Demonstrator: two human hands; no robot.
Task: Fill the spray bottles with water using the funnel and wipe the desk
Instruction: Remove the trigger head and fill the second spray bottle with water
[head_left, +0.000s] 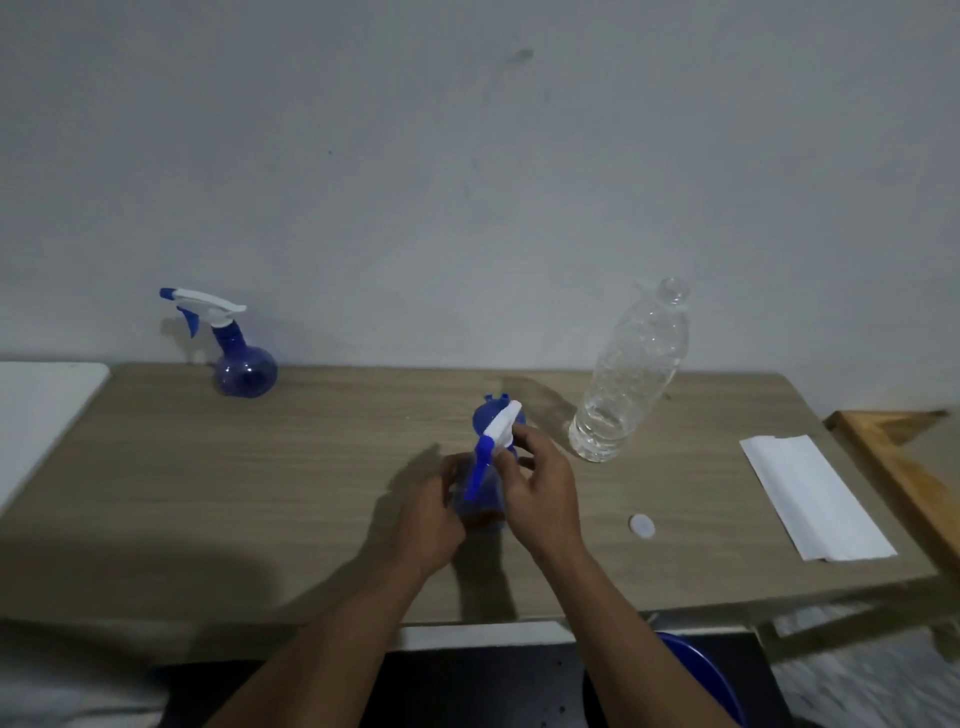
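Our left hand (434, 512) grips the spray bottle (480, 506); our right hand (540, 491) pinches its trigger head (500, 428). Keep the bottle upright on the bench (311, 467), twisting the head squarely.

Near spray bottle (480, 499): translucent blue, white-and-blue trigger head (497, 431) tilted at its neck, mid-counter. Second spray bottle (236, 358): round blue body, head fitted, upright at rear left. Blue funnel (496, 410) lies just behind the near bottle.

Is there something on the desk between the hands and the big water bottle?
Nothing visible. The desk is bare between the right hand and the water bottle; the white cap lies nearer, off that path.
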